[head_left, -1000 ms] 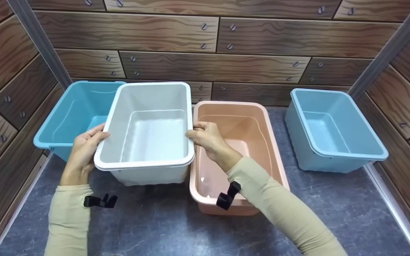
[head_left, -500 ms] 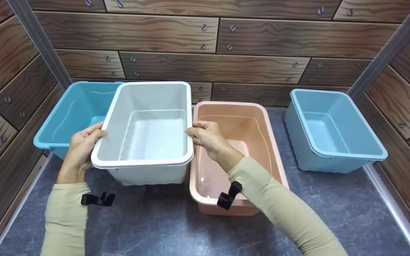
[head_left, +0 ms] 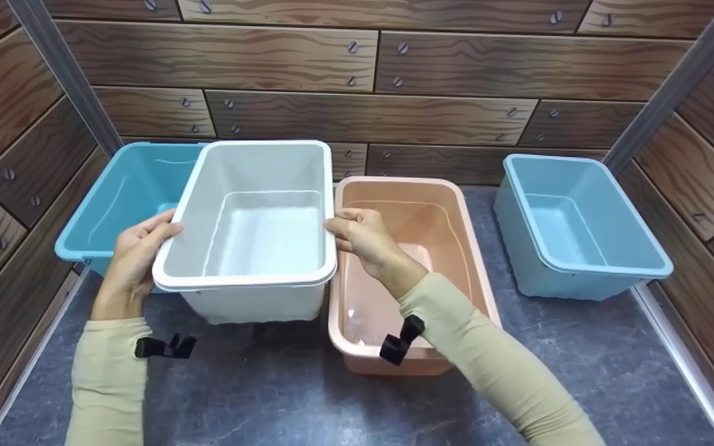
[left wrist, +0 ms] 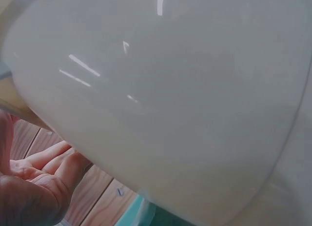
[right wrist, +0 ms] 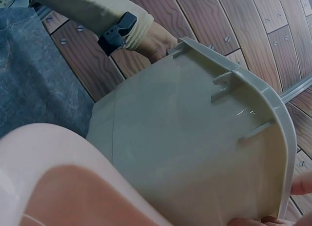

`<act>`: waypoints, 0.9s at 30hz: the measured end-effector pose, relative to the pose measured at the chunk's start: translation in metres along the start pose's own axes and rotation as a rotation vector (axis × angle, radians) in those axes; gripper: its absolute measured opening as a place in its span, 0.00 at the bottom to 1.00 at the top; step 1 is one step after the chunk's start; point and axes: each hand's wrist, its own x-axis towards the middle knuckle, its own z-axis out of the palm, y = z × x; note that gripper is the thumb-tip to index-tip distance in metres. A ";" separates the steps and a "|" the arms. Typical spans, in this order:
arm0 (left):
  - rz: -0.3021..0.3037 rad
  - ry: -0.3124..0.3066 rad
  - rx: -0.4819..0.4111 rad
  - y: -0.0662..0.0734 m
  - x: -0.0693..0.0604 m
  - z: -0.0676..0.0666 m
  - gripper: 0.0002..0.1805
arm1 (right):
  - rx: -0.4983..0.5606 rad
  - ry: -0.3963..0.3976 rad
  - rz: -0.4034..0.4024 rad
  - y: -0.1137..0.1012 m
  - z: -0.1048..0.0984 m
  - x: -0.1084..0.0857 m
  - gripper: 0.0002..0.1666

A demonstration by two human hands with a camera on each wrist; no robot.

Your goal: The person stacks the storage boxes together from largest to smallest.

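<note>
In the head view, pinches the white plastic bin [head_left: 270,229] at its left rim with the left hand [head_left: 136,253] and at its right rim with the right hand [head_left: 366,238], with thumbs on top and the other fingers outside, beneath the rim; holds it open side up over the left half of the counter [head_left: 258,396], between a turquoise bin [head_left: 106,214] at the far left corner and a peach bin [head_left: 409,220] near the middle of the far edge; hides part of the turquoise bin behind it; cannot tell whether it touches the counter; reaches across the peach bin with the right arm; wears khaki sleeves [head_left: 490,356] with a black bracket [head_left: 402,341] near each wrist; shows a light blue bin [head_left: 586,217] toward the far right corner, before a plank-patterned wall [head_left: 301,62]

In the left wrist view, shows mostly the glossy outer side of the white plastic bin; catches the left hand at lower left, with fingertips hidden behind the bin; includes a bit of the turquoise bin at the bottom

In the right wrist view, shows the white plastic bin's outer side and short ribs under its rim; cuts off most of the right hand at lower right, with fingers at the rim; includes the left hand partly hidden beyond the bin, and the peach bin's rounded rim at lower left
</note>
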 end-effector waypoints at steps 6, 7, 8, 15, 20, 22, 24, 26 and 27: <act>0.023 0.009 0.019 0.002 -0.002 0.000 0.34 | 0.003 -0.015 -0.010 -0.002 0.000 -0.001 0.23; 0.024 0.012 0.017 0.003 -0.002 0.000 0.35 | 0.005 -0.015 -0.012 -0.002 0.000 -0.002 0.23; 0.024 0.015 0.015 0.003 -0.003 0.000 0.35 | 0.009 -0.017 -0.013 -0.002 0.000 -0.002 0.23; 0.044 0.007 -0.027 0.007 -0.005 -0.001 0.37 | 0.016 -0.030 -0.020 -0.006 0.000 -0.006 0.24; 0.054 -0.005 -0.011 0.010 -0.007 -0.001 0.36 | 0.019 -0.034 -0.017 -0.008 -0.001 -0.008 0.24; 0.056 -0.008 -0.004 0.011 -0.007 -0.001 0.36 | 0.021 -0.034 -0.018 -0.008 -0.001 -0.008 0.23; 0.061 -0.010 0.005 0.012 -0.008 -0.001 0.36 | 0.021 -0.036 -0.023 -0.008 -0.001 -0.008 0.23; 0.064 -0.013 -0.002 0.012 -0.008 -0.001 0.36 | 0.020 -0.039 -0.033 -0.009 -0.002 -0.008 0.23; 0.065 -0.013 -0.007 0.013 -0.008 -0.001 0.36 | 0.019 -0.041 -0.037 -0.009 -0.002 -0.009 0.23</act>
